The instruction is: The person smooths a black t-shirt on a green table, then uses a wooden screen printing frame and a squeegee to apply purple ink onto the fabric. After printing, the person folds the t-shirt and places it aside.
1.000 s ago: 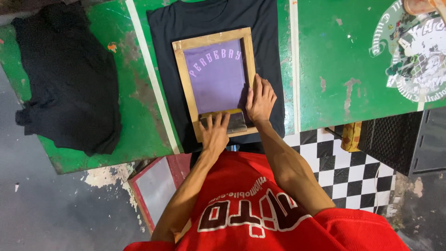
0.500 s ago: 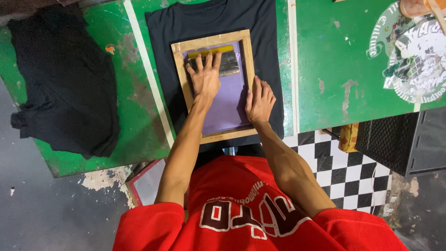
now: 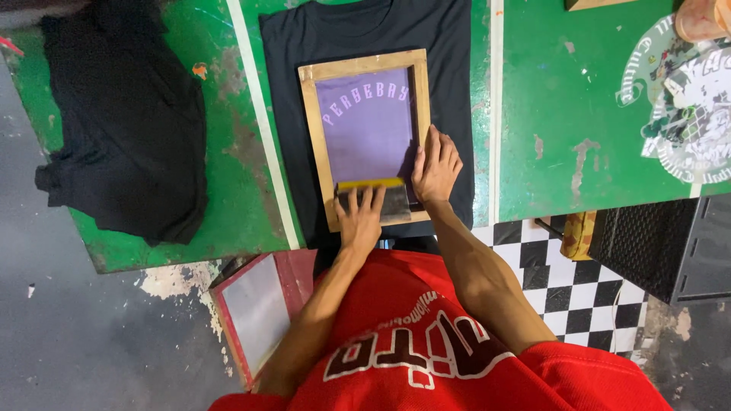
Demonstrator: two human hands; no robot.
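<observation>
Head view: the left hand (image 3: 359, 219) grips a yellow-edged squeegee (image 3: 373, 196) at the near end of a wooden-framed purple printing screen (image 3: 367, 129). The right hand (image 3: 435, 166) presses flat on the frame. The screen lies on a black T-shirt (image 3: 365, 30) on a worn green table (image 3: 571, 137), above a checkered floor (image 3: 563, 281).

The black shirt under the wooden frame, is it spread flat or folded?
Spread flat. The black shirt lies smooth on the green table, collar at the far edge, with the wooden frame resting on it.
</observation>
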